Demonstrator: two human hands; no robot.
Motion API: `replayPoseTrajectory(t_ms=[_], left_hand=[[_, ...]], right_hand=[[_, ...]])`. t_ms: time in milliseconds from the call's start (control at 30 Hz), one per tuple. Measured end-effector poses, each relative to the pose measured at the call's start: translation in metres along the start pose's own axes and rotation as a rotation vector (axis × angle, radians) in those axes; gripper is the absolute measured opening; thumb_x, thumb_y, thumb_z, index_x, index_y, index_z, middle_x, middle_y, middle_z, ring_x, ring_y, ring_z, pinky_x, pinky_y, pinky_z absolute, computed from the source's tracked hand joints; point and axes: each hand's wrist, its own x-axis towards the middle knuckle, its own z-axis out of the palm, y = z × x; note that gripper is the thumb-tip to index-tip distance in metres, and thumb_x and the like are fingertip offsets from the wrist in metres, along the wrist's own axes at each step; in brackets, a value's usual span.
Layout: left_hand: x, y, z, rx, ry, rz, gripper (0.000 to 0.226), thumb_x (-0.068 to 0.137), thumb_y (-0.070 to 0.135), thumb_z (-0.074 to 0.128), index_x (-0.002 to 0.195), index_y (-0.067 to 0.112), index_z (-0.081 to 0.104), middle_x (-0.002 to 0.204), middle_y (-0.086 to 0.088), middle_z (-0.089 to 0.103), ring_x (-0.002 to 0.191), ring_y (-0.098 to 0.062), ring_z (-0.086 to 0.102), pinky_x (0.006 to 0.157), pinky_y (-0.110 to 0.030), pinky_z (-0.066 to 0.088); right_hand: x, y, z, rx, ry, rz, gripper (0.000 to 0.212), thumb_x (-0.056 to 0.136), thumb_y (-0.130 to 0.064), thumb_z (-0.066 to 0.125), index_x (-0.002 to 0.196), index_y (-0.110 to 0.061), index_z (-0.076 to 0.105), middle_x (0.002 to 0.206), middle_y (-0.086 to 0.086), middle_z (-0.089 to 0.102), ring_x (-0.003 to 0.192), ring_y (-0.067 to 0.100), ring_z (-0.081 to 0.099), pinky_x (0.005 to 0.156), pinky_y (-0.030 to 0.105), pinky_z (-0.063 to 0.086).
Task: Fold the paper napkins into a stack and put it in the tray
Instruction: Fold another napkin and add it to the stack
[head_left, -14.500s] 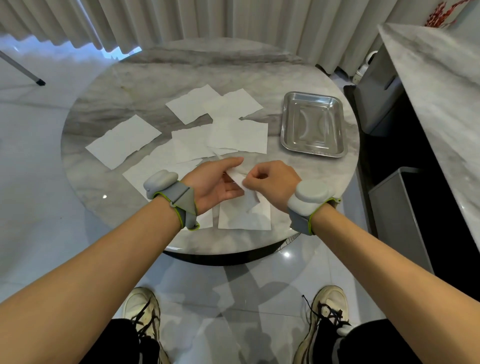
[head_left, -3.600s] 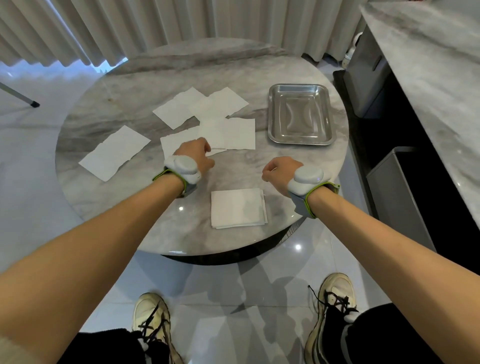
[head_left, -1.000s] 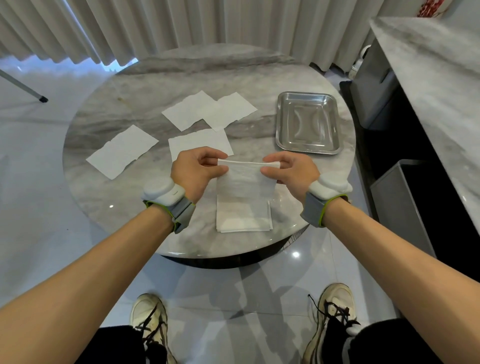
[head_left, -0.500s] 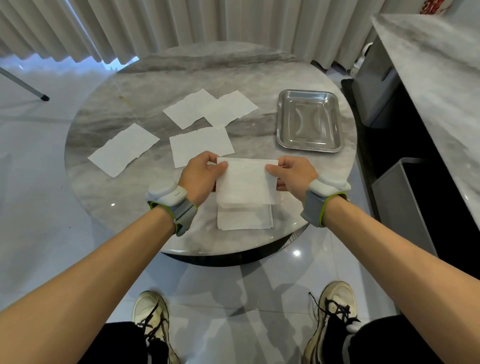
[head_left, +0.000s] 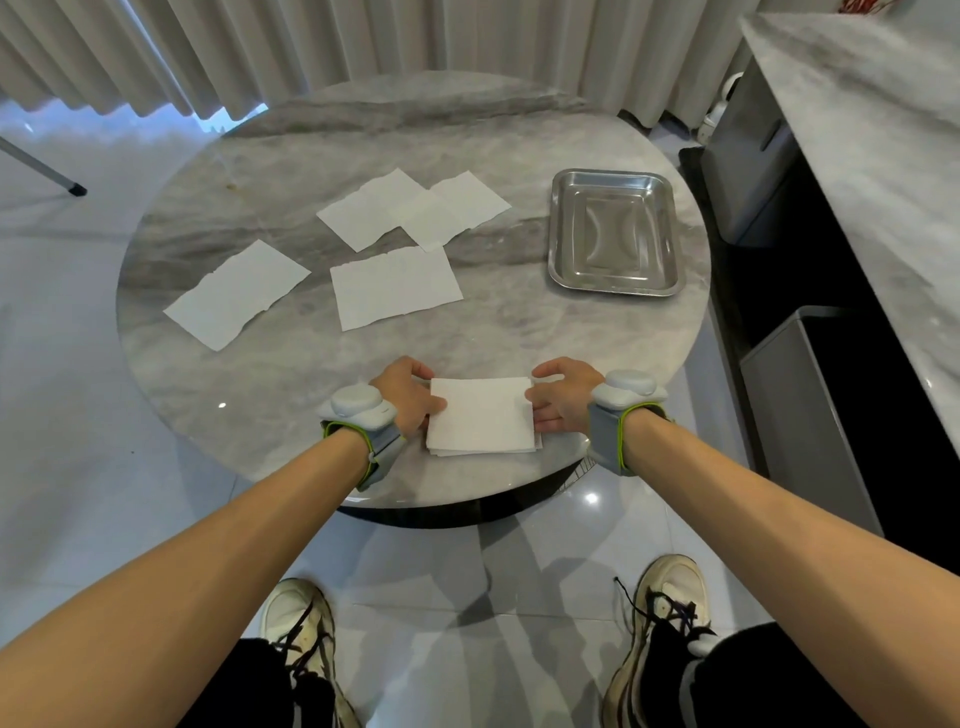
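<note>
White napkins (head_left: 480, 415); grey-veined marble table (head_left: 311, 156); silver tray (head_left: 613, 288); grey-green wristbands (head_left: 610, 441).

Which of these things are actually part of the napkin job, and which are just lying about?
Part of the job:
- folded napkin stack, held by left hand and right hand
- four unfolded napkins
- metal tray

Just there:
- grey bin
- curtains
- marble counter

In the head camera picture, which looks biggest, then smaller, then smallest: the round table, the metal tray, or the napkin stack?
1. Round table, by far.
2. Metal tray.
3. Napkin stack, though it sits nearer the camera, so its true size against the tray is unsure.
</note>
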Motion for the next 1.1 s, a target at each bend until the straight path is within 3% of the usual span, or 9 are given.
replayPoseTrajectory(t_ms=[167,233,333,433,500,667,767,867,1100], left_hand=[[0.01,-0.007,0.002,0.099,0.037,0.014,0.034,0.078,0.016,0.074,0.102,0.02,0.051,0.107,-0.016,0.068,0.093,-0.036,0.068,0.083,-0.046,0.057],[0.012,-0.008,0.001,0.114,0.037,0.011,0.034,0.078,0.019,0.074,0.103,0.02,0.05,0.105,-0.015,0.068,0.089,-0.035,0.07,0.08,-0.046,0.058],[0.013,-0.01,-0.001,0.116,0.046,-0.002,0.032,0.081,0.022,0.07,0.104,0.016,0.049,0.093,-0.015,0.07,0.076,-0.032,0.07,0.078,-0.047,0.059],[0.012,-0.01,-0.01,0.149,0.09,0.007,0.031,0.079,0.031,0.066,0.101,0.014,0.053,0.088,-0.015,0.072,0.072,-0.032,0.067,0.078,-0.047,0.059],[0.011,-0.006,-0.023,0.311,0.118,0.044,0.028,0.079,0.038,0.061,0.099,0.017,0.055,0.096,-0.012,0.071,0.082,-0.032,0.067,0.077,-0.038,0.056],[0.034,0.009,-0.053,0.619,0.289,0.196,0.04,0.084,0.03,0.06,0.119,0.011,0.054,0.121,-0.015,0.059,0.107,-0.035,0.057,0.081,-0.033,0.045],[0.059,0.023,-0.058,0.805,0.326,0.218,0.049,0.088,0.026,0.058,0.133,0.008,0.047,0.136,-0.016,0.051,0.123,-0.036,0.049,0.093,-0.039,0.045],[0.084,0.036,-0.053,0.939,0.286,0.201,0.05,0.091,0.024,0.053,0.137,0.006,0.043,0.142,-0.015,0.047,0.129,-0.034,0.046,0.099,-0.039,0.044],[0.104,0.032,-0.04,1.073,0.32,0.247,0.029,0.09,0.011,0.046,0.117,0.003,0.054,0.124,-0.017,0.057,0.114,-0.035,0.055,0.077,-0.033,0.04]], right_hand=[[-0.001,-0.005,0.0,-0.018,0.009,0.003,0.031,0.092,0.005,0.048,0.123,0.0,0.047,0.103,0.023,0.056,0.087,0.032,0.056,0.08,0.038,0.048],[-0.002,-0.008,0.0,-0.073,0.028,0.003,0.009,0.091,0.003,0.05,0.097,-0.002,0.054,0.084,0.016,0.057,0.07,0.027,0.056,0.067,0.031,0.049],[0.0,-0.013,-0.007,-0.125,0.053,-0.024,0.023,0.09,0.001,0.052,0.069,-0.01,0.051,0.069,0.009,0.048,0.059,0.02,0.046,0.055,0.025,0.042],[0.001,-0.019,-0.017,-0.187,0.114,-0.1,0.01,0.089,-0.003,0.054,0.085,-0.005,0.062,0.078,0.008,0.054,0.074,0.023,0.055,0.058,0.026,0.046],[0.003,-0.02,-0.02,-0.23,0.128,-0.143,0.021,0.088,-0.005,0.055,0.106,0.001,0.064,0.086,0.009,0.057,0.083,0.024,0.056,0.064,0.028,0.05],[0.001,-0.021,-0.016,-0.374,0.136,-0.227,0.007,0.085,-0.013,0.06,0.091,-0.015,0.061,0.096,0.011,0.062,0.088,0.029,0.062,0.09,0.043,0.052],[0.002,-0.023,-0.018,-0.401,0.146,-0.262,0.005,0.083,-0.014,0.062,0.084,-0.019,0.06,0.097,0.009,0.063,0.089,0.029,0.064,0.091,0.045,0.054],[0.008,-0.025,-0.023,-0.368,0.135,-0.267,0.012,0.083,-0.011,0.062,0.094,-0.018,0.06,0.095,0.008,0.062,0.085,0.022,0.06,0.09,0.041,0.053],[0.012,-0.019,-0.03,-0.34,0.146,-0.252,0.027,0.084,-0.01,0.063,0.111,-0.009,0.063,0.093,0.007,0.062,0.082,0.019,0.058,0.08,0.033,0.05]])
